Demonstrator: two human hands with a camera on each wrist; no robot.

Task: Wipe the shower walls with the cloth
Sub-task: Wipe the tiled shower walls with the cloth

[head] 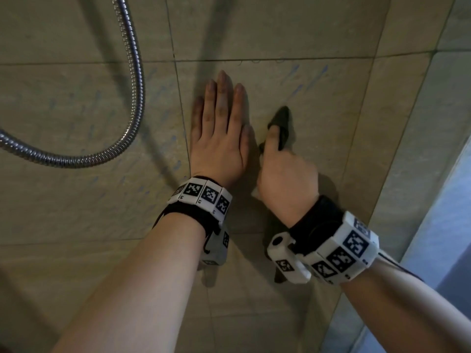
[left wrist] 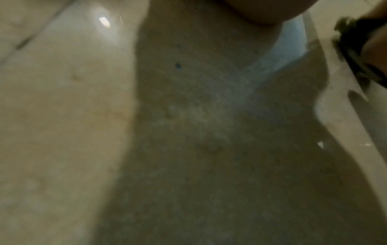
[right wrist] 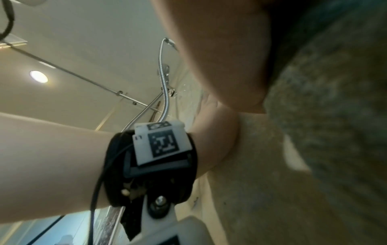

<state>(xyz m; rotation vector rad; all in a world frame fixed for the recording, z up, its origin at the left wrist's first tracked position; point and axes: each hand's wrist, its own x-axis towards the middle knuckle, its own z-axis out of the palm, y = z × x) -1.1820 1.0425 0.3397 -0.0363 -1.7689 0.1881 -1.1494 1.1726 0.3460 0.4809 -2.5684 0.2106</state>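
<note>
Just right of the flat, straight-fingered left hand [head: 220,138] on the wall [head: 318,103], the right hand [head: 285,179] grips the dark cloth [head: 281,126], its tip pointing up, while the right wrist view alone shows its grey weave, probably pressed to the tile.

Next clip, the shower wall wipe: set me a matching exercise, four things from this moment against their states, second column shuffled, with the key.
Things:
1. left hand
2. right hand
3. cloth
4. shower hose

States:
A. dark, bunched in a grip
B. metal, hanging in a loop against the tiled wall
C. flat on the tiles, fingers straight
D. curled round the cloth

Pairs: 1-C, 2-D, 3-A, 4-B
</note>
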